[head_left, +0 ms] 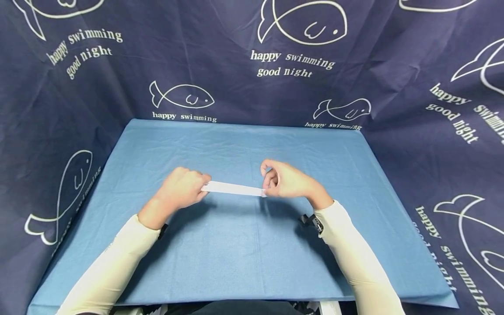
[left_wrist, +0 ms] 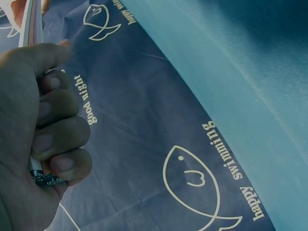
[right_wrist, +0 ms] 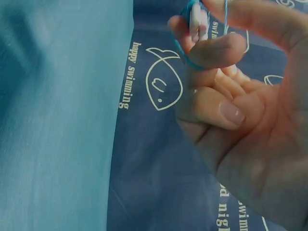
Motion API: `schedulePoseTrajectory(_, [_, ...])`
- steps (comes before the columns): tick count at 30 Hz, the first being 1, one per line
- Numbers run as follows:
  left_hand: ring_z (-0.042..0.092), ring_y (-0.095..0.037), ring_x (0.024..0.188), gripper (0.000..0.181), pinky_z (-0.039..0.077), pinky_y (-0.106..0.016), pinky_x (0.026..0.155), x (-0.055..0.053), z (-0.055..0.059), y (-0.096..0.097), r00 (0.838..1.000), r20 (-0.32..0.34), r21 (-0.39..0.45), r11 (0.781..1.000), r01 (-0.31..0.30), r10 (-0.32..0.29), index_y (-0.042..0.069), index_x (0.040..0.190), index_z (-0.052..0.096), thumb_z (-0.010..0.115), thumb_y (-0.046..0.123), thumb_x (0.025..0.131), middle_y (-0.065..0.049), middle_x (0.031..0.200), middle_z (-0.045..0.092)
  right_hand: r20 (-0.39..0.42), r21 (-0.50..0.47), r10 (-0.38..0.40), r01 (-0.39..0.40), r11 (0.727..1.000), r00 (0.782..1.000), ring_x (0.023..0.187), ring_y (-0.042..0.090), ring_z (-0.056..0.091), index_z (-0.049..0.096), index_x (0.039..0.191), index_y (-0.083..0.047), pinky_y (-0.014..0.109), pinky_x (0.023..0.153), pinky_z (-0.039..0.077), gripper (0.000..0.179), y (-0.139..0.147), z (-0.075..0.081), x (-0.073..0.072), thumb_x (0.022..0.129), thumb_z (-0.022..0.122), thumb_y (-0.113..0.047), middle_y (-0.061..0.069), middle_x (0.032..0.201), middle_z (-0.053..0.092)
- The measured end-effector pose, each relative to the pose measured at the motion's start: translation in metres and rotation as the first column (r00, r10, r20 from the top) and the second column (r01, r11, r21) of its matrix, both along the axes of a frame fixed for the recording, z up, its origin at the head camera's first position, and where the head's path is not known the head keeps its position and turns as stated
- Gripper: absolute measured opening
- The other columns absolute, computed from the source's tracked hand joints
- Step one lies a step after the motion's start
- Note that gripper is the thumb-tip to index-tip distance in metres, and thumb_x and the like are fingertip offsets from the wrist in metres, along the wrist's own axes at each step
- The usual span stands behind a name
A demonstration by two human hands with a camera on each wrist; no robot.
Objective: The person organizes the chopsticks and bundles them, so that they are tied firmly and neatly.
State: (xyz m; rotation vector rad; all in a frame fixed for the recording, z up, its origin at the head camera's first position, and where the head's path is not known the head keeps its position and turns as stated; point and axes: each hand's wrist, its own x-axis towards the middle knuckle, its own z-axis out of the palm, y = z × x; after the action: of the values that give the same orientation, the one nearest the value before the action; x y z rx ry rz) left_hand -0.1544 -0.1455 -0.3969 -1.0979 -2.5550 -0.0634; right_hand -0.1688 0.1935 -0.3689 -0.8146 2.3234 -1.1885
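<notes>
A slim, flat white strip (head_left: 234,188) is stretched level between the two hands above the table. In the left wrist view its edge shows white and pink layers, with a dark patterned end beneath the little finger. My left hand (head_left: 182,188) grips it, fingers curled round its left part. At the other end my right hand (head_left: 290,179) has bent fingers, with the thumb close to the strip's tip. A thin teal cord (right_wrist: 180,50) hangs from that tip and loops about a curled finger of the right hand, which holds it.
Blue cloth covers the table (head_left: 236,253). Dark blue curtains (head_left: 236,52) with white fish drawings and lettering stand at the back and both sides. Small black devices (head_left: 316,223) sit at the wrists, over cream sleeves (head_left: 118,258).
</notes>
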Motion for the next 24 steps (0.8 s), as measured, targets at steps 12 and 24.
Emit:
schedulePoseTrajectory(12, [0.047, -0.016, 0.048, 0.021, 0.038, -0.037, 0.045, 0.0, 0.01, 0.005, 0.998, 0.056, 0.016, 1.0, -0.003, 0.002, 0.017, 0.074, 0.056, 0.073, 0.021, 0.085, 0.004, 0.059, 0.056, -0.058, -0.181, 0.086, -0.095, 0.979, 0.995, 0.065, 0.009, 0.049, 0.056, 0.094, -0.002, 0.022, 0.061, 0.041, 0.019, -0.01, -0.001, -0.008, 0.081, 0.067, 0.005, 0.003, 0.076, 0.053])
schedulePoseTrajectory(24, [0.047, -0.021, 0.047, 0.023, 0.041, -0.043, 0.045, -0.005, 0.019, -0.006, 0.991, 0.077, 0.066, 0.992, -0.11, 0.105, 0.015, 0.074, 0.054, 0.073, 0.02, 0.086, 0.001, 0.057, 0.052, -0.133, -0.382, -0.115, 0.056, 0.922, 0.984, 0.082, 0.008, 0.066, 0.07, 0.107, 0.009, 0.024, 0.077, 0.057, 0.02, 0.009, -0.012, 0.001, 0.087, 0.07, 0.011, 0.007, 0.101, 0.072])
